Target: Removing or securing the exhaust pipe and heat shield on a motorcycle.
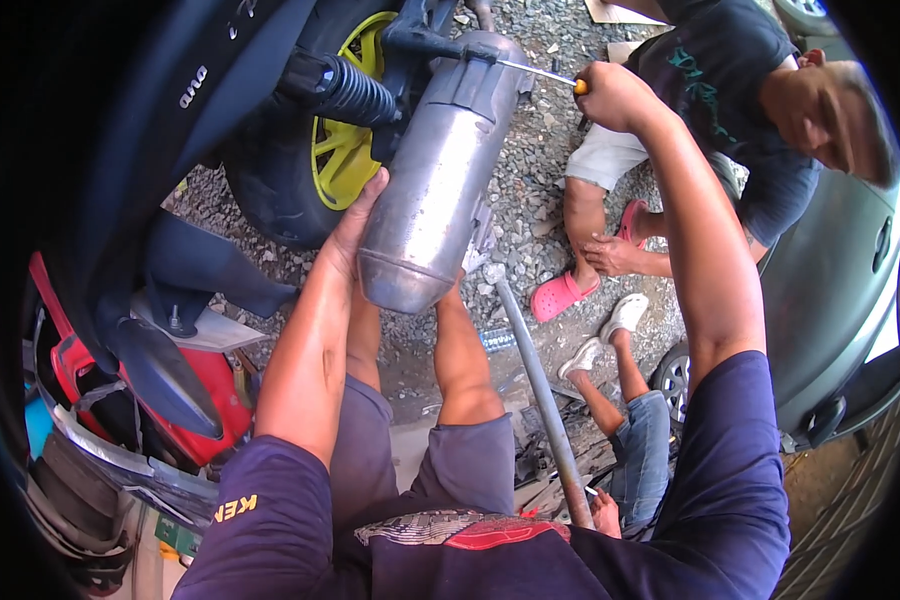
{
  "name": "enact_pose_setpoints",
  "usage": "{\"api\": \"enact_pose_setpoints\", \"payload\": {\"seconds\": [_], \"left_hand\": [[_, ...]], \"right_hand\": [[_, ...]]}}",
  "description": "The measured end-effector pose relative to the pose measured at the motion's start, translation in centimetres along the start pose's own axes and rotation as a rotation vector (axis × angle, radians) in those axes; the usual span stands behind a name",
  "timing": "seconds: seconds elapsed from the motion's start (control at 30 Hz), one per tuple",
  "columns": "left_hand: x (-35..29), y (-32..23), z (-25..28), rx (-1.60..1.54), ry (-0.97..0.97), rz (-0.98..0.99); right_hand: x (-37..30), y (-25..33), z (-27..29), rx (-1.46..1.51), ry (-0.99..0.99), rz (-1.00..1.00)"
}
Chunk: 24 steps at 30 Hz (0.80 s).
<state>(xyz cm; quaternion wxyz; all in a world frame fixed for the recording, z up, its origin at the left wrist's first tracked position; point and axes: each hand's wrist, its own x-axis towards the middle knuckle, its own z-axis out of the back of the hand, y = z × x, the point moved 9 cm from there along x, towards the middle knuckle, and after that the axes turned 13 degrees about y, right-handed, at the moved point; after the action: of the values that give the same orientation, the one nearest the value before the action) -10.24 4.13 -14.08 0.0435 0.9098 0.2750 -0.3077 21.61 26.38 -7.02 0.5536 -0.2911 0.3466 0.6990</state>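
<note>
Gravel (545,165) lies below. I see a yellow-rimmed wheel (340,182), my left hand (362,207) against the silver muffler (432,190) beside that wheel, how open I can't tell, then a screwdriver (542,73) at the muffler's upper end, gripped in my closed right hand (615,97).

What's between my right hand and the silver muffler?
In the head view, the slim metal shaft of the yellow-handled tool in your right hand spans that stretch, reaching toward the dark bracket by the silver muffler. Gravel shows behind.
</note>
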Motion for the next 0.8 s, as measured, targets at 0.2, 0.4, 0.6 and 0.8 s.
{"api": "enact_pose_setpoints", "payload": {"seconds": [0.2,0.4,0.6,0.8], "left_hand": [[-0.2,-0.1,-0.3,0.018,-0.025,-0.001],[0.0,-0.1,-0.5,0.005,-0.011,-0.005],[0.1,0.1,-0.1,0.003,-0.013,-0.005],[0.0,0.0,-0.5,0.001,0.018,0.005]], "right_hand": [[0.6,0.3,0.4,0.009,-0.032,0.027],[1.9,2.3,2.0,-0.025,-0.082,0.083],[2.4,4.0,2.6,-0.191,-0.079,0.104],[2.8,5.5,2.7,-0.140,-0.090,0.167]]}}
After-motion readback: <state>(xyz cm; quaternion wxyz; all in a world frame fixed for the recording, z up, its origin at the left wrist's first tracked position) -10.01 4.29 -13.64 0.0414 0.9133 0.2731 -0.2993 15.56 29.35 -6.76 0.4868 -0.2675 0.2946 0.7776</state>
